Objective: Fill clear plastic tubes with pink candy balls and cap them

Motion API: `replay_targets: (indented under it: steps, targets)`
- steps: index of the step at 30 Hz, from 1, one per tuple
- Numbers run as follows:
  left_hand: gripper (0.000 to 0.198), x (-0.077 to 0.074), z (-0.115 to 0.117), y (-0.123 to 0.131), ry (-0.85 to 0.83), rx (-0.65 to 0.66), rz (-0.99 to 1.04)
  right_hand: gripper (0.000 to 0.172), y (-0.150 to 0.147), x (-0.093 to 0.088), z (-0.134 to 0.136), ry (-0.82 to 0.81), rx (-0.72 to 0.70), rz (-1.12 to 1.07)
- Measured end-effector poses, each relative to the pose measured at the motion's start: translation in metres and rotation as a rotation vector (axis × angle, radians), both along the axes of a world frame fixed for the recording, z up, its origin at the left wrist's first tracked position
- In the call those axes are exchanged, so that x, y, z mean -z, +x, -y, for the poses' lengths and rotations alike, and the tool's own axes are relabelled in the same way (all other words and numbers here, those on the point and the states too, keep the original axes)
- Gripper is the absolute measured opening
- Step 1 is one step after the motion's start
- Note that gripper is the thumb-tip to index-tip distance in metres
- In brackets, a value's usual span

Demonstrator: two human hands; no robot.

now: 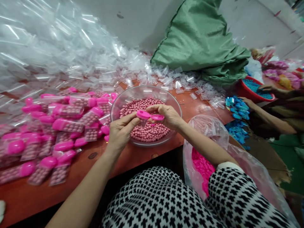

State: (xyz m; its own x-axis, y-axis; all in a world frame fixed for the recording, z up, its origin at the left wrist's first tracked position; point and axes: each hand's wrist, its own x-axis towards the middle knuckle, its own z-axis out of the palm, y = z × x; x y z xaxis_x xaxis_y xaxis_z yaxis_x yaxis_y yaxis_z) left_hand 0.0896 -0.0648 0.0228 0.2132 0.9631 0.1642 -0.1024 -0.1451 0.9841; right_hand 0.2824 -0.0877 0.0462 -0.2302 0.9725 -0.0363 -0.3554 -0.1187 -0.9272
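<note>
Over a clear bowl (113, 109) of round pink beads (147, 134), both my hands are closed on one small clear container with a bright pink hinged cap (143, 114). My left hand (120, 130) pinches its left side between thumb and fingers. On the right, my right hand (169, 116) grips the flipped-out lid half (157, 117). The clear body hangs under the cap and is partly hidden by my left fingers; I cannot tell what is inside. To the left lies a heap of bead-filled containers with pink caps (67, 125).
Clear empty containers (99, 66) pile up along the back of the red-brown table (95, 166). A green sack (192, 41) stands behind. At right are a bag of pink caps (201, 167), blue pieces (237, 107), a red basin (247, 90) and another person's arms (270, 118).
</note>
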Motion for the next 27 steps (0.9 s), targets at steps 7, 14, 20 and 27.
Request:
replay_targets:
  steps: [7, 14, 20, 27]
  targets:
    - [0.035, 0.002, -0.002, 0.003, 0.001, 0.040, 0.073, 0.038, 0.010, -0.004, 0.010, -0.021, 0.046, 0.018]
    - [0.020, 0.008, 0.004, 0.001, 0.287, 0.094, -0.062, 0.040, -0.002, -0.012, -0.002, -0.119, -0.108, 0.115]
    - [0.023, 0.010, 0.003, 0.002, 0.282, 0.071, -0.057, 0.031, -0.015, -0.017, -0.002, -0.332, -0.265, 0.021]
    - [0.023, 0.010, 0.003, -0.001, 0.251, 0.050, -0.088, 0.022, -0.031, -0.006, -0.002, -0.302, -0.075, -0.022]
